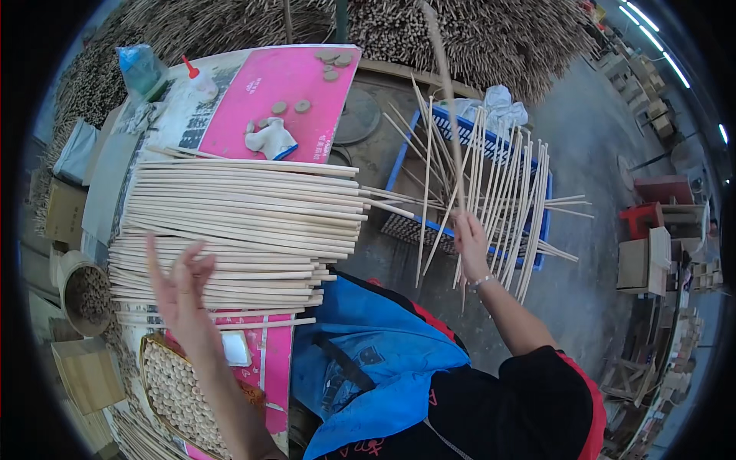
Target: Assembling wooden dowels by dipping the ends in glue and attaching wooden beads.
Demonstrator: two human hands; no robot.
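Head view, left hand (182, 295) loosely spread, empty, over pale rods (238, 207), right hand (470, 236) gripping one stick (453, 130)

my stick (448, 107) is pale tan, the piled sticks (238, 203) cream, my apron (399, 337) blue, the tabletop (280, 80) pink and white.

Tube lts (676, 70) glare upper R; rim blk, edges bent; raised stick (453, 113) blurry.

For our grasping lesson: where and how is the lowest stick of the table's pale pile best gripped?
Probably pinch the lowest stick by its right end, coming from the right: that slim, straight end juts past the edge of the table, so fingers could likely close above and below it.
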